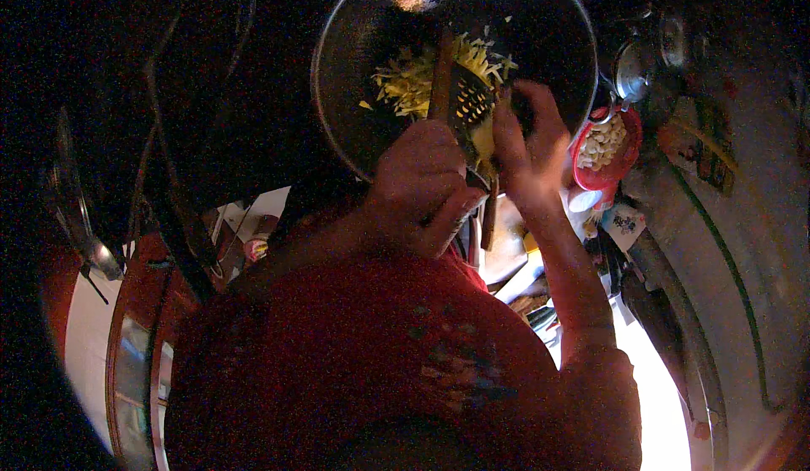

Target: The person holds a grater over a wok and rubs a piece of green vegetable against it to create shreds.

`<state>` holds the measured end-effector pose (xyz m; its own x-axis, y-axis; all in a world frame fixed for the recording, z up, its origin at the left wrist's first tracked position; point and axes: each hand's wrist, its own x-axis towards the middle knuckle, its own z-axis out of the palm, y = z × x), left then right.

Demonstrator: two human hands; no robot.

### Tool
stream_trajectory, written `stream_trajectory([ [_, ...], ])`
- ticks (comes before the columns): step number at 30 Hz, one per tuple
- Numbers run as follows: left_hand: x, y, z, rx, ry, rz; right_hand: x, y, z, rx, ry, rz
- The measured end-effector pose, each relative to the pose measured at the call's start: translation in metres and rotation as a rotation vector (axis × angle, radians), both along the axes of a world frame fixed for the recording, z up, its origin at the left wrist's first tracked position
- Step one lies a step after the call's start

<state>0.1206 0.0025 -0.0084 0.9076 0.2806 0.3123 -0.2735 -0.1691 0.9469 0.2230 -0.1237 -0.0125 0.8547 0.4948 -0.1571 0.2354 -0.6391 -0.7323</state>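
Note:
A dark wok with a honeycomb-patterned inner wall lies before me, with pale yellow shreds spread in its middle. Over it slants a grater with a wooden frame and a perforated plate. My left hand is closed around the frame, its thumb on the side nearer my body. At the grater's right side is my right hand, its fingers bent against the edge; whether they hold a piece of food is hidden. More pale yellow matter clings to the grater between the hands.
Right of the wok stands a red bowl of pale pieces, with a shiny metal lid or dish beyond it. A countertop with a green line runs along the right. Metal utensils show at the left; much of that side is dark.

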Motion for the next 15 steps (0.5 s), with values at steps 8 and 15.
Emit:
stream_trajectory([
  [8,-0.002,0.004,-0.004,0.023,-0.010,-0.019,0.011,0.006,-0.014,-0.017,0.073,-0.017],
  [15,0.003,0.002,0.002,0.000,0.019,-0.072,0.063,0.022,-0.060,-0.405,0.035,-0.018],
])
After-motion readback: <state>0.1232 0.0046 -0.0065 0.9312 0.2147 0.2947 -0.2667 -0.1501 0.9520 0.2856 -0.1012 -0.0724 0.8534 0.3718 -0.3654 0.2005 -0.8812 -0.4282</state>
